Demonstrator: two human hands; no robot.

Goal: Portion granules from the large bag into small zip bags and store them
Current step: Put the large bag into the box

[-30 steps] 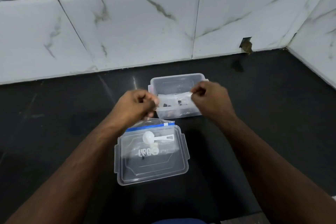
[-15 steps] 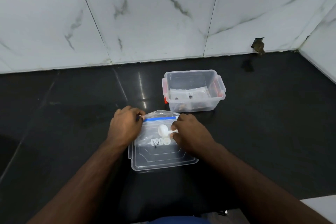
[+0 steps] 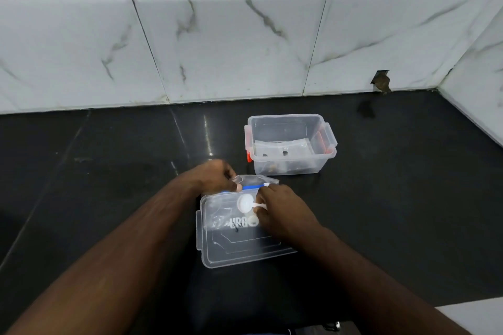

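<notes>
On the black countertop (image 3: pixel 95 171), items from left to right. Left hand (image 3: pixel 215 175): fingers curled, pinching the blue zip strip of the large bag (image 3: pixel 231 215) at its 11 o'clock corner. Large bag: clear, printed lettering, lying flat on a clear container lid (image 3: pixel 245 250). White scoop (image 3: pixel 246 202): resting on the bag near the zip. Right hand (image 3: pixel 280 211): fingers curled at the strip's 1 o'clock end, over the scoop's handle. Clear container (image 3: pixel 291 144): orange clips, at 1 o'clock from the bag, well apart, holding small zip bags (image 3: pixel 283 149).
</notes>
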